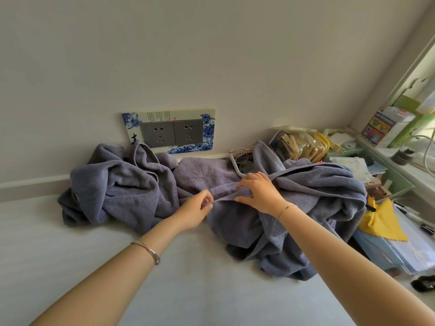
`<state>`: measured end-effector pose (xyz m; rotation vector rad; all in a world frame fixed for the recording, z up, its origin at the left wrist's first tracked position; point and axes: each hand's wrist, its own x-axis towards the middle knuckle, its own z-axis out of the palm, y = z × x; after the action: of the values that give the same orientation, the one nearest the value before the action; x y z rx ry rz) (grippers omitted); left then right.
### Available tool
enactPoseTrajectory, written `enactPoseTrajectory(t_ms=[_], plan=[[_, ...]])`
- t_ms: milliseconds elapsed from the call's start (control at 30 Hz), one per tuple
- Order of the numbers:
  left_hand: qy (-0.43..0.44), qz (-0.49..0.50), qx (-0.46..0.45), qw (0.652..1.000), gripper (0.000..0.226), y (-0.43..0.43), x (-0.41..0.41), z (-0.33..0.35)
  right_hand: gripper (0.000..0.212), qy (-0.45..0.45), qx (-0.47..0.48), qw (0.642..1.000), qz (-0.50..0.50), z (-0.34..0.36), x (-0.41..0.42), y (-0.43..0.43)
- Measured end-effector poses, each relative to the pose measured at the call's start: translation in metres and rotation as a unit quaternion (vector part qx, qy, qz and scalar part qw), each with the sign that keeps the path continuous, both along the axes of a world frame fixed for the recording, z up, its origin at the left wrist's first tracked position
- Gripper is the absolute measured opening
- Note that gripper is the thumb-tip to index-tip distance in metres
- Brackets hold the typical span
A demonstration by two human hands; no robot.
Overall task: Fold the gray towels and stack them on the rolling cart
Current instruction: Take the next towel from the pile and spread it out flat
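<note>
A heap of gray towels lies crumpled across the middle of the frame on a pale bench, its far edge pushed against the wall just below a double wall socket with a blue-flowered surround. The heap spreads from left of centre to the right, where one fold hangs down toward the lower right.

The left hand reaches in at the centre, thumb and fingers pinching the flat hemmed edge of a towel. Just right of it, the right hand rests on the same hem with its fingers spread and laid flat, pressing the cloth down rather than closing round it. The hem runs on from under this hand toward the upper right.

Bare bench fills the lower left and lower centre of the frame, in front of the heap. The right side is crowded: a small tray with a pair of glasses touches the towels at their far edge, a yellow cloth lies just beside the heap's right edge, and clear folders sit below it.
</note>
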<state>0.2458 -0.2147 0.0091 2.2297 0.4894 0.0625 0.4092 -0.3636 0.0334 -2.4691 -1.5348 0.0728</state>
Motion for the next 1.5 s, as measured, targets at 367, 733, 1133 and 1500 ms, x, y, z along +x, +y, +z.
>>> enactPoseTrajectory(t_ms=[367, 733, 1133, 1500], plan=[[-0.080, 0.031, -0.360, 0.929, 0.016, -0.011, -0.037, 0.087, 0.013, 0.306, 0.108, 0.945, 0.047, 0.111, -0.053, 0.016], [-0.122, 0.012, -0.275, 0.954, 0.031, 0.014, -0.143, 0.165, 0.024, 0.463, 0.273, 0.841, 0.059, 0.203, -0.136, 0.057], [-0.153, 0.095, -0.255, 0.950, 0.029, 0.099, -0.330, 0.219, 0.020, 0.488, 0.243, 0.826, 0.145, 0.234, -0.301, 0.192], [-0.076, 0.244, -0.261, 0.931, 0.037, 0.200, -0.513, 0.153, 0.033, 0.488, 0.126, 0.843, 0.187, 0.139, -0.470, 0.349]])
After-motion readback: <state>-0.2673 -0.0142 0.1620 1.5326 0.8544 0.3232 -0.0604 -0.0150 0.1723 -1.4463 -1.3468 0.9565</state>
